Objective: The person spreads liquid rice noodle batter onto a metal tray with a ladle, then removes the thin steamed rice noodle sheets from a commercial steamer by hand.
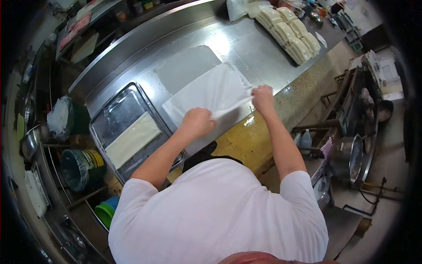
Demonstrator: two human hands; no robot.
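Note:
A white sheet, cloth or thin plastic, lies partly on the steel table, its near edge raised over the table's front edge. My left hand is closed on the near left part of this edge. At the sheet's right corner, my right hand is closed on it too. Beyond the sheet, a thin grey wet-looking patch shows on the metal. To the left, a dark tray holds a pale flat rectangular slab, close to my left forearm.
Packed pale bundles are stacked at the table's far right, beside clear plastic bags. A lined bucket and green bowls stand on the left. A large metal pot is at the right.

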